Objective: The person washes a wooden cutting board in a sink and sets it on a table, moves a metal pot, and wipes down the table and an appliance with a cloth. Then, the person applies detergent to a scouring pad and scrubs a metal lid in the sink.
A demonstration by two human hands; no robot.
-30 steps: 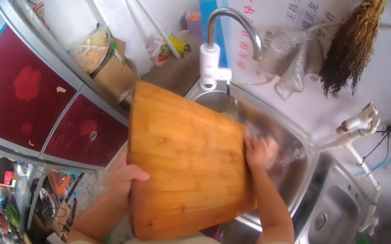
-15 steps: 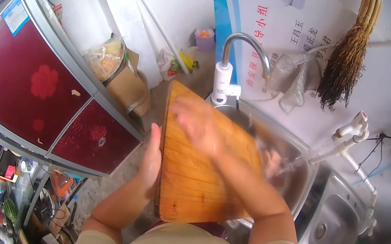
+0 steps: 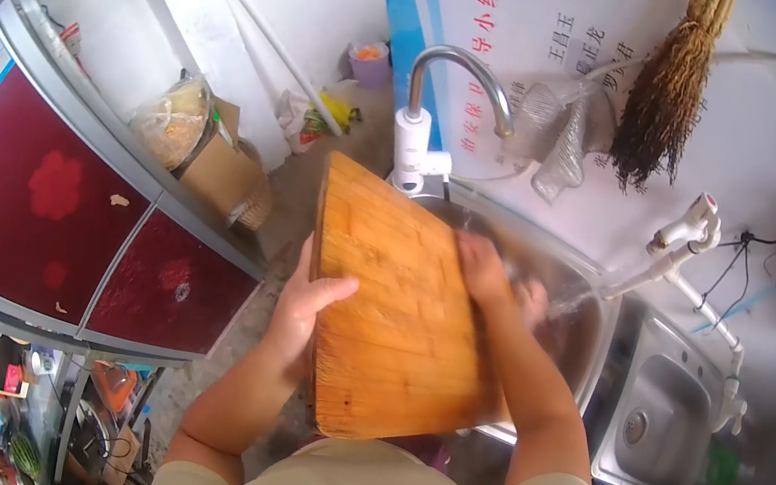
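Observation:
A thick wooden cutting board (image 3: 397,314) is held tilted in front of my body, over the near-left side of the metal sink (image 3: 599,359). My left hand (image 3: 307,303) grips its left edge, thumb on the upper face and fingers hidden behind. At the upper right edge of the board, my right hand (image 3: 483,267) is closed around the rim, slightly blurred, its fingertips partly hidden. Water (image 3: 575,303) runs into the sink on the right. Beside my right hand, a pinkish shape (image 3: 531,304) in the sink is too blurred to make out.
A curved faucet (image 3: 466,58) stands behind the sink, with a white wall tap (image 3: 689,227) to its right. A smaller basin (image 3: 669,410) adjoins on the right. A straw broom (image 3: 668,104) hangs above. At left are a red refrigerator (image 3: 25,188) and a cardboard box (image 3: 223,173).
My right hand has moved from the board's upper left face to its right edge. My left thumb now lies over the board's face. The view has shifted slightly.

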